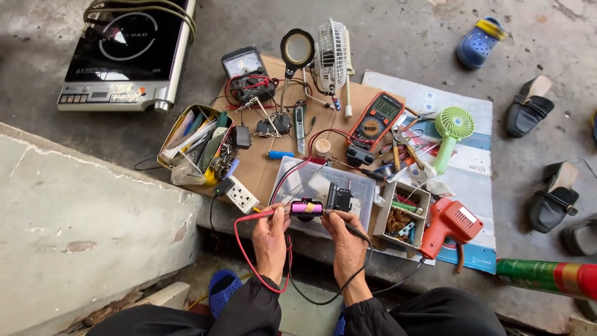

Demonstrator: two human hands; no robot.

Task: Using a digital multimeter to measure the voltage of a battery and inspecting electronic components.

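Observation:
My left hand (272, 233) pinches a red test probe against the left end of a small pink cylindrical battery cell (306, 208). My right hand (345, 239) presses a black test probe to the cell's right end. The red lead (244, 249) and the black lead (367, 261) loop down past my wrists. Both leads run back to an orange digital multimeter (377, 117) lying on the cardboard beyond. A small black part (339, 198) stands on the clear plastic box lid (323, 180) just above my hands.
A tin of tools (198, 146), an analog meter (244, 63), a magnifier lamp (297, 48), a small white fan (331, 55), a green hand fan (452, 127) and a red solder gun (451, 225) lie around. An induction cooker (127, 53) sits far left; shoes (528, 106) lie right.

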